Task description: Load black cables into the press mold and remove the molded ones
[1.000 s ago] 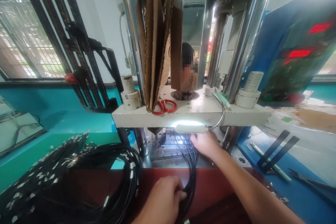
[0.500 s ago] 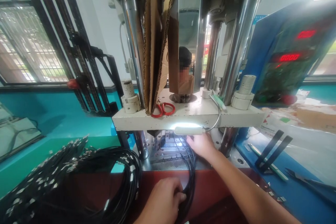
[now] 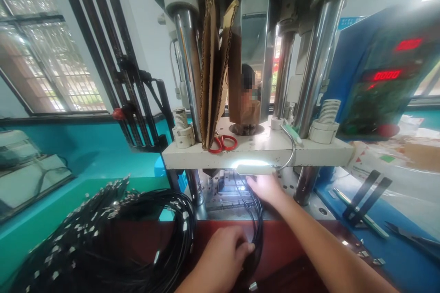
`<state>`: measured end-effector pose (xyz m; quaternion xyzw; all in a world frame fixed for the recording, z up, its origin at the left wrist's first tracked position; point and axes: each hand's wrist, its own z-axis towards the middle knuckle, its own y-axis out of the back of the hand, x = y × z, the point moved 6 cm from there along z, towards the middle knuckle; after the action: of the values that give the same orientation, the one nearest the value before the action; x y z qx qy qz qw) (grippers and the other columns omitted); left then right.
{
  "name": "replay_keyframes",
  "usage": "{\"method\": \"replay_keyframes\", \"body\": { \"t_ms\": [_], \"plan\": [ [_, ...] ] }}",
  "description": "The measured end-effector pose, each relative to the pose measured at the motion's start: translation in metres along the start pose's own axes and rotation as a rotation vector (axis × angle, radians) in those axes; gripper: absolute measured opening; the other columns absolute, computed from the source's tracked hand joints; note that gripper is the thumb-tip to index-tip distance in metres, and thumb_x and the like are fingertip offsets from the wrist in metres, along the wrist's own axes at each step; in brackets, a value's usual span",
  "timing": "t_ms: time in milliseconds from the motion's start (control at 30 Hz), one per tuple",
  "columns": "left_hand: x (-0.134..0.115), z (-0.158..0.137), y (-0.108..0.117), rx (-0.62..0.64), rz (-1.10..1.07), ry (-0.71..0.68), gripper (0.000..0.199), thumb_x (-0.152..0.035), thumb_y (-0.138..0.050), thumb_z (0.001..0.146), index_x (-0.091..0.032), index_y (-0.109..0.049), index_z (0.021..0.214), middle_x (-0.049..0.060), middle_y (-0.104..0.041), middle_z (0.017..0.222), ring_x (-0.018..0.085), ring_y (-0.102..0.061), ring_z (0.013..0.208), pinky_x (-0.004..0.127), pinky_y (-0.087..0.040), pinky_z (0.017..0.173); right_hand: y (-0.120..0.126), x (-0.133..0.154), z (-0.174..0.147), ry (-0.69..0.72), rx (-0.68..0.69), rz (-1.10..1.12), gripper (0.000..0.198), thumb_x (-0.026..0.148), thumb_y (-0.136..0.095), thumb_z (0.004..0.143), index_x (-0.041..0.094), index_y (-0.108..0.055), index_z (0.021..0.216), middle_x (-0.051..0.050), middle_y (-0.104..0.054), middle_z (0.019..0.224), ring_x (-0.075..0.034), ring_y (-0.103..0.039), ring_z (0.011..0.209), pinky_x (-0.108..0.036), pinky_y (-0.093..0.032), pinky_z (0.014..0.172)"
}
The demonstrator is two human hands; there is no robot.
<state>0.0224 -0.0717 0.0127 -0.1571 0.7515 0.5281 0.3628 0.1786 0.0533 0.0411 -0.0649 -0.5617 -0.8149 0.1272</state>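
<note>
My left hand [image 3: 228, 252] is low in the middle of the head view, its fingers curled and its thumb against a bundle of black cables [image 3: 258, 224]. My right hand [image 3: 266, 188] reaches in under the lit lamp bar [image 3: 256, 170], fingers drawn together at the cables' far end. From there the cables spread as thin strands toward a small bright metal block [image 3: 229, 182] on the press bed [image 3: 220, 206]. The lamp and the hand itself partly hide the right fingertips.
Above my hands spans a white press plate [image 3: 192, 159] carrying red-handled scissors [image 3: 223, 143] and upright cardboard [image 3: 209, 78]. A large coil of black cables [image 3: 185, 219] lies left. Pliers [image 3: 412, 237] and a pen-like tool [image 3: 364, 217] rest on the blue surface at right.
The whole view has shifted, so the scene sits a little farther right. Both hands stay at the cables, and the left one has moved very little relative to them.
</note>
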Motion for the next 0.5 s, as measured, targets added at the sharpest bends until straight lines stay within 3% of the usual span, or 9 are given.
{"method": "replay_keyframes", "body": {
  "t_ms": [267,500],
  "plan": [
    [0.004,0.006,0.010,-0.162,0.004,-0.054,0.021,-0.035,-0.049,0.088,-0.020,-0.062,0.081,0.002,-0.066,0.084,0.017,-0.057,0.079,0.026,-0.035,0.069,-0.012,-0.005,0.003,-0.008,0.025,0.001,0.037,0.035,-0.047,0.087,0.015,-0.070,0.109,-0.014,-0.070,0.108,-0.028,-0.061,0.104,-0.038,-0.039,0.095],
    [0.005,0.007,0.014,-0.206,0.024,-0.055,0.018,-0.032,-0.049,0.088,-0.020,-0.061,0.081,0.003,-0.066,0.085,0.018,-0.056,0.082,0.026,-0.035,0.071,-0.007,0.006,0.002,0.048,0.028,0.069,0.036,0.035,-0.042,0.091,0.021,-0.067,0.114,-0.006,-0.071,0.108,-0.022,-0.060,0.108,-0.031,-0.038,0.096]
  ]
}}
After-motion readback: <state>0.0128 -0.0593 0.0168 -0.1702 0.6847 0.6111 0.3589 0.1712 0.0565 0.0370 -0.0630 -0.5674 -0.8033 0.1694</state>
